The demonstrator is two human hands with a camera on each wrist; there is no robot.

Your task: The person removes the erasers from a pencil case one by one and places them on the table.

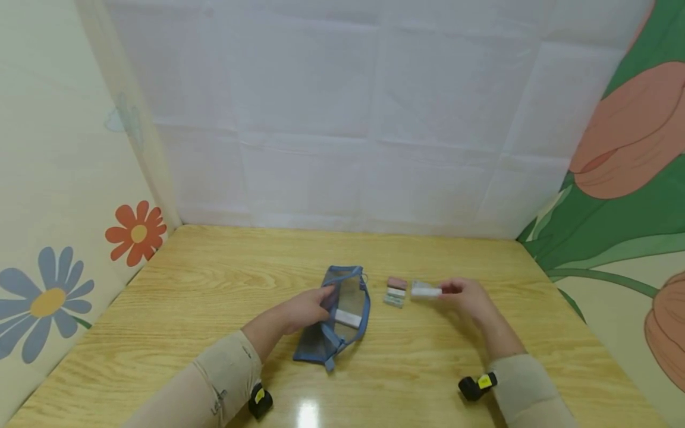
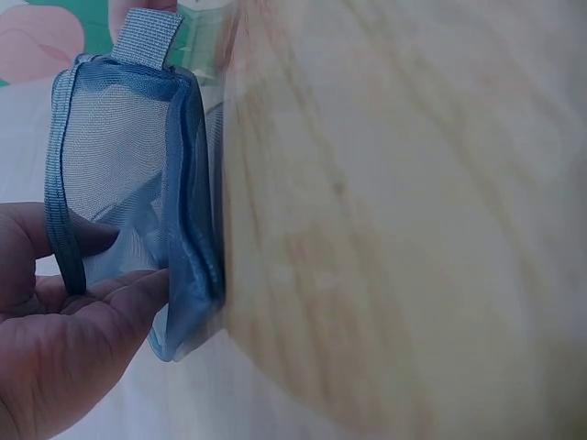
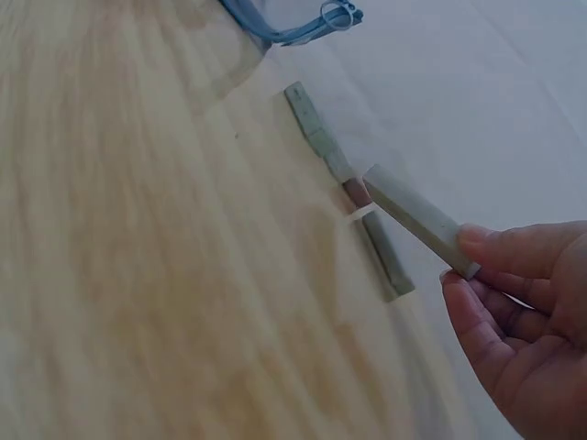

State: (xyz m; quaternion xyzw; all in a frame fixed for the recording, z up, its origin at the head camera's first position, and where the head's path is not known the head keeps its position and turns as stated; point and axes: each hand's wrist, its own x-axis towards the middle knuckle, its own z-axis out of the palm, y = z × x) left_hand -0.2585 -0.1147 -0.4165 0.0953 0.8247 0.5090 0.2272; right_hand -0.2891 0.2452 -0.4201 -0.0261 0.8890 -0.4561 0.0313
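Note:
My left hand (image 1: 307,310) grips the side of a blue mesh zip pouch (image 1: 310,349) by its rim. The pouch gapes open, and a white block (image 1: 348,318) lies inside. In the left wrist view, the thumb and fingers pinch the pouch's mesh wall (image 2: 110,156). To the right, my right hand (image 1: 471,300) pinches one end of a small white eraser-like block (image 1: 426,292), held above the table in the right wrist view. Between the hands lie a reddish-brown block (image 1: 397,283), a whitish one (image 1: 396,293) and a pale green one (image 1: 393,302).
A greyish piece (image 1: 420,285) lies just behind the held block, partly hidden. The wooden table (image 1: 225,261) meets a white sheet (image 1: 305,178) at the back. Flower-printed panels (image 1: 48,178) stand at both sides. Each wrist wears a black camera (image 1: 260,402).

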